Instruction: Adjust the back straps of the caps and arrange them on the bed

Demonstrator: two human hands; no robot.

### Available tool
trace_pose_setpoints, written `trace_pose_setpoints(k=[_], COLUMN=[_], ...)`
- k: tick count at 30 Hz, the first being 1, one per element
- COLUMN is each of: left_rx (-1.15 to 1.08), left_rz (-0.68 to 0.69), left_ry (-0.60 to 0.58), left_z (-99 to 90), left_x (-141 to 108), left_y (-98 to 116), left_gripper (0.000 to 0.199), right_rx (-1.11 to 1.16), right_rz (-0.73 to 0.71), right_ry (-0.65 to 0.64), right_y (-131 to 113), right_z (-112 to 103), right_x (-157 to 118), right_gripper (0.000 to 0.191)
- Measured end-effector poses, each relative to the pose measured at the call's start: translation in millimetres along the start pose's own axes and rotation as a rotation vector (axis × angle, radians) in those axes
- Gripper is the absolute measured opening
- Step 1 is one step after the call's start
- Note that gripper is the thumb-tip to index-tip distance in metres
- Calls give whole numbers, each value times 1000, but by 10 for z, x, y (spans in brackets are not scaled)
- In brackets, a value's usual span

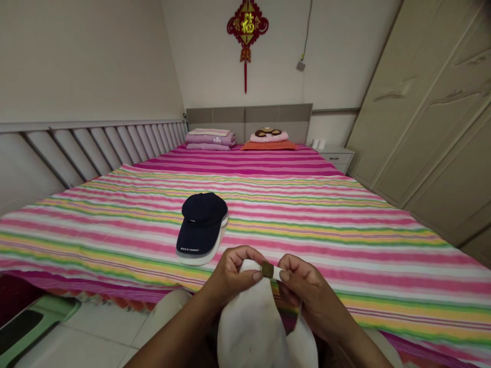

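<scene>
Left hand [231, 274] pinches white fabric [251, 323] at nine o'clock from the buckle [267, 270], right hand [307, 282] the strap [276, 274] at three, best held flat.

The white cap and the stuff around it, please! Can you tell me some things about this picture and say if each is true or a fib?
1. The left hand pinches the white cap. True.
2. The right hand is holding a pillow. False: it pinches the white strap.
3. A white brim pokes out from under the navy baseball cap. True.
4. The bedsheet is plain blue. False: it has colourful stripes.
5. A red ornament hangs above the headboard. True.
</scene>
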State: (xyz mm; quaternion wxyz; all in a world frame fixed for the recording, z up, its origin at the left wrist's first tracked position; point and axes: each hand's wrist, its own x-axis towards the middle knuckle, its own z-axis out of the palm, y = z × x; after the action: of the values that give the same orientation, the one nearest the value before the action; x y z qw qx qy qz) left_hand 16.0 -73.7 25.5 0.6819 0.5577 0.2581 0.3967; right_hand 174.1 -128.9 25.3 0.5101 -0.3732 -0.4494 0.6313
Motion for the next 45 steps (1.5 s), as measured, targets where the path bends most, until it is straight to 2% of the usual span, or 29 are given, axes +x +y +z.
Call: trace_pose_setpoints(k=[7,12,18,21,24,28,32,37,42,45], left_rx=[-29,-106,-58,19,21,-116,-177,-118,-5,-62], left_rz=[-9,10,68,85,59,3,-49,-91,-85,-133], left_ry=[-28,20,-18,-12,6,17,15,-33,-49,-34], left_z=[0,-41,-33,-29,-43,-87,-116,-100,-91,-104], left_x=[6,9,-7,-11,-3,19,30,36,35,20], left_y=[18,16,-43,-50,-45,-55,-72,-55,-46,-60], left_gripper=[30,30,28,27,25,27,27,29,28,29], right_rx=[46,-43,-50,-44,-67,-98,-114,-157,-201,-183], right_rz=[33,23,0,24,42,60,88,69,56,80], right_ry=[-28,33,94,85,74,4,51,100,76,44], right_y=[-29,-27,42,49,28,2,16,11,-18,-33], right_z=[55,19,47,79,80,29,-14,-12,27,26], right_x=[16,-12,8,42,62,62,63,85,100,90], right_gripper=[23,24,26,29,30,30,26,25,28,30])
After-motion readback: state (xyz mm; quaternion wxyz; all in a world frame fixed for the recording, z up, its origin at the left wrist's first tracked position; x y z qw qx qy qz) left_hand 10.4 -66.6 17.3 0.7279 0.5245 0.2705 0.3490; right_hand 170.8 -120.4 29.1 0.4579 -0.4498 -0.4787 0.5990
